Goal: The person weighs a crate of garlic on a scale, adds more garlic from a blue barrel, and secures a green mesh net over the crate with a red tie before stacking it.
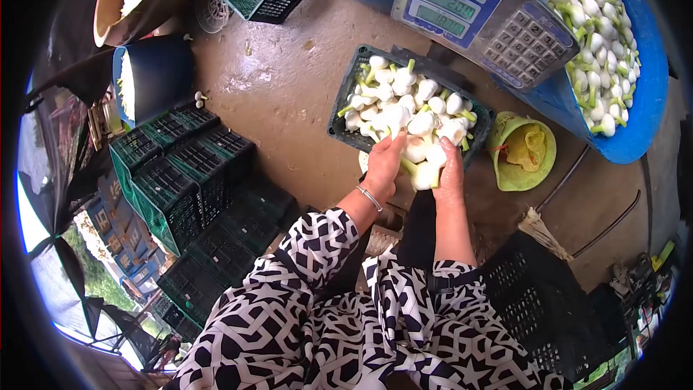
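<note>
A big blue tub of trimmed white bulbs (onions, probably) is seen on the right, with a digital scale beside it. Below the scale, a small black crate is already heaped nearly full. At its near edge, a few bulbs are cupped between the left hand and right hand, fingers curled around them. Stacks of crates are left unfilled.

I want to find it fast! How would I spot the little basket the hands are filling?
Find the grey scale with green number screens. Just below sits a small dark basket heaped with white bulbs, both hands touching the pile. Unlike the stacked baskets left, it is full.
</note>
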Available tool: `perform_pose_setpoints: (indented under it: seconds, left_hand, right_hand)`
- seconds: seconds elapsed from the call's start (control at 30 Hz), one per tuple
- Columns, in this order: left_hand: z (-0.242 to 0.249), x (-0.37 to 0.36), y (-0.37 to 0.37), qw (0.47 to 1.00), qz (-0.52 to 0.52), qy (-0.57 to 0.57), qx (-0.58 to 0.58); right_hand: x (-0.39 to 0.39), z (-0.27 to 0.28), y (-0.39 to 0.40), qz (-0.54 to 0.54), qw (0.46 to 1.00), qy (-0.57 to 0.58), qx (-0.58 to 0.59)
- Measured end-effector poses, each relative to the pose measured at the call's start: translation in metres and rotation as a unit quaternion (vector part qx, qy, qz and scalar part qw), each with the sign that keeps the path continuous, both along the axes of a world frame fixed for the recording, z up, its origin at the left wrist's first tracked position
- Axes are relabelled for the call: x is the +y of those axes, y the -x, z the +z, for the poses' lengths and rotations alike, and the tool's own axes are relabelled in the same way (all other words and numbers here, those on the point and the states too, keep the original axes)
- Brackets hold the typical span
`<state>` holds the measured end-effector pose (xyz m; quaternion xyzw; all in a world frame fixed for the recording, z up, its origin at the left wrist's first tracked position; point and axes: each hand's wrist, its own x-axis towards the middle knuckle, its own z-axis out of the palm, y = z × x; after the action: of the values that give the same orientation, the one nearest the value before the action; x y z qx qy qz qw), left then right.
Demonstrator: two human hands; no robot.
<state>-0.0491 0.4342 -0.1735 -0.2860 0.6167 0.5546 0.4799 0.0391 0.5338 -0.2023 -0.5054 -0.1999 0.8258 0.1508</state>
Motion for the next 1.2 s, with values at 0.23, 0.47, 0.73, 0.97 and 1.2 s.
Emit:
perform_pose_setpoints:
  seconds: [0.23, 0.47, 0.73, 0.97, 1.2]
  left_hand:
    - [-0.151, -0.027, 0.026, 0.979, -0.128, 0.157, 0.011]
    - [-0.147, -0.075, -0.015, 0.993, 0.084, 0.031, 0.075]
    - [-0.131, -0.087, -0.038, 0.990, -0.002, 0.077, 0.122]
    - [-0.125, -0.138, -0.055, 0.991, -0.066, 0.077, 0.086]
    - [-0.118, -0.162, -0.044, 0.993, -0.063, 0.082, 0.059]
  right_hand:
    - [-0.015, -0.110, -0.023, -0.104, 0.988, -0.042, -0.107]
    - [-0.003, -0.098, -0.088, -0.036, 0.985, -0.097, -0.135]
    - [-0.034, -0.096, -0.118, 0.117, 0.966, -0.210, -0.100]
    - [-0.035, -0.076, -0.116, 0.128, 0.968, -0.177, -0.126]
    - [-0.038, -0.061, -0.100, 0.179, 0.963, -0.136, -0.148]
